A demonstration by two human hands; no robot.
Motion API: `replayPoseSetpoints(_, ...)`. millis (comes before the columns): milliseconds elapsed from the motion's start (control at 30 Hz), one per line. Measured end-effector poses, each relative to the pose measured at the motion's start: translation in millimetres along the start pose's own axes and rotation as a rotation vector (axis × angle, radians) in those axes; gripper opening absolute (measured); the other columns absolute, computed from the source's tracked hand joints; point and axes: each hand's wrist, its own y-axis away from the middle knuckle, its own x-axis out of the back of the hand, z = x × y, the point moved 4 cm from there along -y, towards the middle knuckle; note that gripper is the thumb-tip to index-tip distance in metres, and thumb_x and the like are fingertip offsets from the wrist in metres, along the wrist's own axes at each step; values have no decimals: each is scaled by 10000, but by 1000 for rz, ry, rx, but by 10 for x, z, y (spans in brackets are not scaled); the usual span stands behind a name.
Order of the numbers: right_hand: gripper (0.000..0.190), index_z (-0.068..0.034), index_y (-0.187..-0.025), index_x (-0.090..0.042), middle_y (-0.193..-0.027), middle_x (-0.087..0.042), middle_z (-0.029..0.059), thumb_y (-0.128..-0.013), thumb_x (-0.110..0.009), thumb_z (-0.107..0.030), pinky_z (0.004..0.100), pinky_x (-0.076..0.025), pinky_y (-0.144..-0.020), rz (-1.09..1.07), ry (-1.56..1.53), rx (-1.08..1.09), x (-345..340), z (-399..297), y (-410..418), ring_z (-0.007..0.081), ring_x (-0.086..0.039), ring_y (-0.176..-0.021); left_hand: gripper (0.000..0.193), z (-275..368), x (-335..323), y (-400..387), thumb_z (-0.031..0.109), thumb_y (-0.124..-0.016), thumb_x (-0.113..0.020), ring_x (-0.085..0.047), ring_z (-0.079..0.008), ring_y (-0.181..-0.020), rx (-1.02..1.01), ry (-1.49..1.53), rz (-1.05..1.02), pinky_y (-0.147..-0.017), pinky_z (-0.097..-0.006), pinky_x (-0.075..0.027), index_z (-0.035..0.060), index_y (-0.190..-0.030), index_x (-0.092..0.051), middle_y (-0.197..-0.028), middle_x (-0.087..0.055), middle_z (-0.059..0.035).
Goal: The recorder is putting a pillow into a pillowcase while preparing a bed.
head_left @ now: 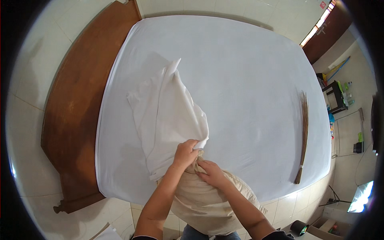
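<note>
A beige pillow (pixel 207 204) leans over the near edge of the bed, in front of my body. Its bunched corner rises between my two hands. My left hand (pixel 186 154) grips the edge of a white pillowcase (pixel 177 117) right beside that corner. The pillowcase lies spread and wrinkled on the mattress, one tip standing up at its far end. With fingers and thumb, my right hand (pixel 211 173) pinches the beige fabric just below the corner. Under all this is the mattress with a pale fitted sheet (pixel 240 75).
A wooden headboard (pixel 81 99) borders the mattress on the left. A stick broom (pixel 303 138) lies on the sheet at the right. Beyond the bed's foot are a small dark table (pixel 336 97), a lit screen (pixel 361 196) and a brown door (pixel 328 28).
</note>
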Motion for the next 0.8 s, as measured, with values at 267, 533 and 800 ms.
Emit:
replayPoseSetpoints(267,443,-45,-1092,-489,-1072,-529,142,-683,-610,-164,360,-401,-823,229,-241,-223,-448,1415,231,312,-502,-972,406,393,-600,1034,88,-637,-580,-495,-259,-892,-356,-150,-263,-806,-373,-337,81,-1040,-532,-917,-529,-92)
replayPoseSetpoints(533,548,-17,-1185,-411,-1176,-459,164,-719,-607,-229,367,-345,-901,253,190,-293,492,829,1039,291,-437,-1074,533,-712,190,2013,102,-603,-545,-383,-343,-1060,104,-337,444,-910,-423,-272,4,-1120,-457,-1142,-413,-184)
replayPoseSetpoints(800,640,10,-1212,-346,-1132,-475,237,-782,-484,-444,401,-366,-857,97,322,-919,451,1178,2256,338,-464,-1045,467,-2025,-490,2566,322,-844,-375,-463,-257,-1026,686,537,281,-901,-321,-323,-39,-1134,-440,-1098,-497,-196)
